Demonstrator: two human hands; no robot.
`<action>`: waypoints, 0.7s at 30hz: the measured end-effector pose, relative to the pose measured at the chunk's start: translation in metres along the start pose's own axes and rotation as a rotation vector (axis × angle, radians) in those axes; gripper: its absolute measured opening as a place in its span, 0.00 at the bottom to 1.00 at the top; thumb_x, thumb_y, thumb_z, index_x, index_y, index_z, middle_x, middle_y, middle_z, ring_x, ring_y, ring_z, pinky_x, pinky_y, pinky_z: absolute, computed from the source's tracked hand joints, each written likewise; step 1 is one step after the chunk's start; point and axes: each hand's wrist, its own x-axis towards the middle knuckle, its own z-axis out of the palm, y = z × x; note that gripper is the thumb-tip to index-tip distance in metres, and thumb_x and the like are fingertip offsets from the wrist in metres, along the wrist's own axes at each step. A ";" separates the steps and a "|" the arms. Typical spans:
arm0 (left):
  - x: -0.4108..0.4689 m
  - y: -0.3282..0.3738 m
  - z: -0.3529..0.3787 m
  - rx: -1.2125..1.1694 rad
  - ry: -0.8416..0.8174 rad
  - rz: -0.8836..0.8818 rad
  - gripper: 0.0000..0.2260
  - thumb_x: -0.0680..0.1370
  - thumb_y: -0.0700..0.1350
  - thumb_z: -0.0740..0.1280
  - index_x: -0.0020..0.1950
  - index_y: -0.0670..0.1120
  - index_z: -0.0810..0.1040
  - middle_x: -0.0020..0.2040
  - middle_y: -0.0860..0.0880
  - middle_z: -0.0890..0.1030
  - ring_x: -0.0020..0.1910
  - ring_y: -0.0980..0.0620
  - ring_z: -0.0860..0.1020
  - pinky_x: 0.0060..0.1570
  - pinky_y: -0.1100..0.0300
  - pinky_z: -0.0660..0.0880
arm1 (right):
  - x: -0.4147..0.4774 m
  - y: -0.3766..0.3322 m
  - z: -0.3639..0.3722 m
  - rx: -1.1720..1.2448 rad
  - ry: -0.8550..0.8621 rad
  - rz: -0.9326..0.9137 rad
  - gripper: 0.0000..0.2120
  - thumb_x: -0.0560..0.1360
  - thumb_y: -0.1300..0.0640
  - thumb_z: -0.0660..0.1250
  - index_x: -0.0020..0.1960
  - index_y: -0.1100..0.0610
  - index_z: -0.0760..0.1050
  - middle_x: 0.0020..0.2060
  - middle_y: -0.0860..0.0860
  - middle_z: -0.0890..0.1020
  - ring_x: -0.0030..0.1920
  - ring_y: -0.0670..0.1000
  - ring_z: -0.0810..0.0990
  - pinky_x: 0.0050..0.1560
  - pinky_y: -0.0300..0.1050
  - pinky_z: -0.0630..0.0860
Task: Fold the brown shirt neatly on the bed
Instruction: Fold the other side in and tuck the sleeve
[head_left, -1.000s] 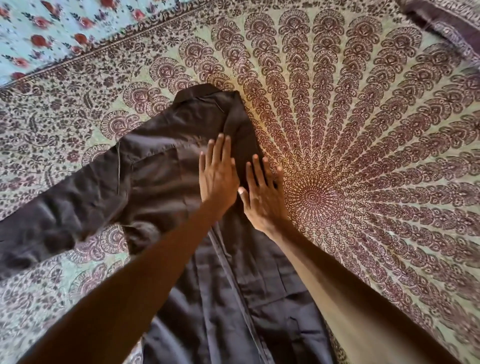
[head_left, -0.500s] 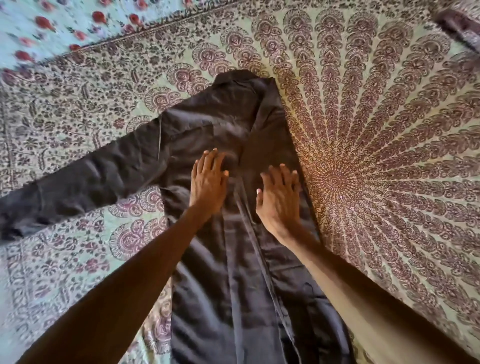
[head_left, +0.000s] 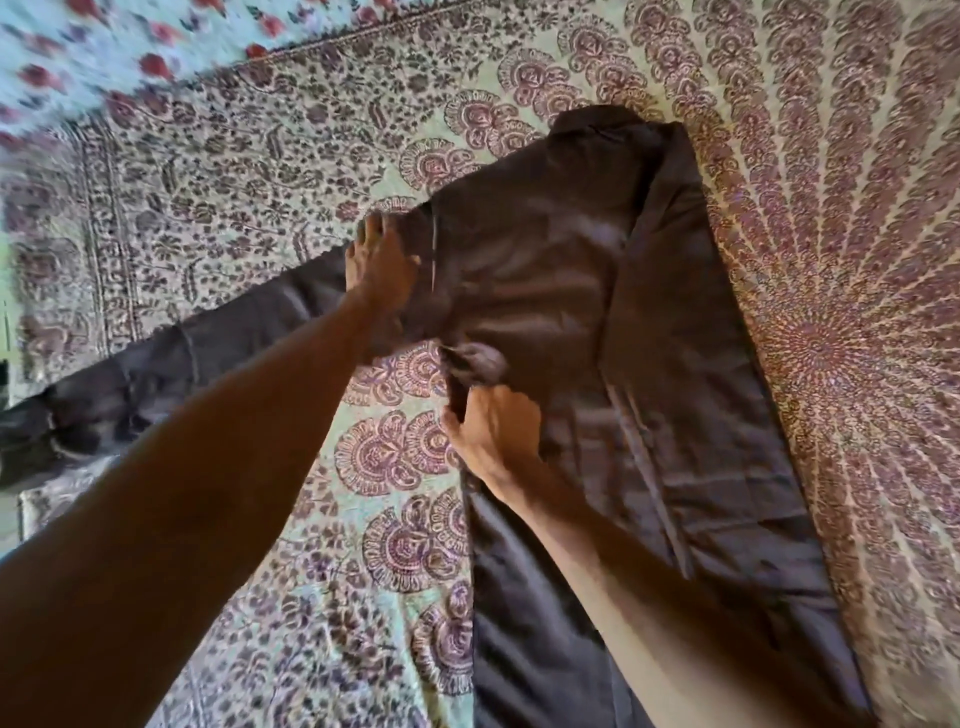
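Note:
The brown shirt (head_left: 649, 338) lies on the bed with its collar (head_left: 608, 124) pointing away from me and its right side folded in over the body. Its left sleeve (head_left: 234, 343) stretches out flat toward the left. My left hand (head_left: 382, 265) sits at the shoulder seam, its fingers curled over the top edge of the sleeve. My right hand (head_left: 493, 436) is at the shirt's left side edge just below the armpit, where the cloth is bunched. Its fingers close on that edge.
A patterned mandala bedspread (head_left: 857, 260) covers the bed under the shirt. A pale blue sheet with red flowers (head_left: 104, 52) lies at the far left corner. The bed's left edge (head_left: 10, 395) runs close to the sleeve's cuff.
Both hands left the shirt's chest and moved left: the left hand to the shoulder seam, the right hand down to the side edge. The view swung left too.

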 end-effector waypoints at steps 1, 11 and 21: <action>0.009 -0.001 -0.002 0.009 -0.043 0.026 0.31 0.77 0.49 0.64 0.76 0.42 0.56 0.77 0.40 0.58 0.76 0.39 0.57 0.73 0.44 0.57 | 0.000 -0.006 0.002 -0.011 0.001 0.005 0.16 0.78 0.45 0.61 0.52 0.57 0.78 0.48 0.56 0.84 0.49 0.60 0.83 0.46 0.49 0.76; 0.053 0.011 -0.016 -0.076 -0.017 -0.089 0.21 0.76 0.58 0.65 0.65 0.48 0.75 0.66 0.41 0.74 0.72 0.38 0.62 0.69 0.43 0.57 | 0.010 -0.008 0.004 0.123 0.047 0.022 0.10 0.75 0.52 0.62 0.45 0.58 0.77 0.43 0.57 0.84 0.44 0.61 0.83 0.42 0.50 0.76; 0.061 0.109 -0.055 -0.557 -0.174 -0.125 0.10 0.76 0.52 0.67 0.37 0.50 0.75 0.33 0.54 0.77 0.28 0.61 0.75 0.24 0.73 0.69 | -0.003 0.076 -0.036 0.495 0.092 0.254 0.09 0.70 0.51 0.67 0.39 0.56 0.76 0.31 0.51 0.83 0.36 0.54 0.82 0.36 0.46 0.75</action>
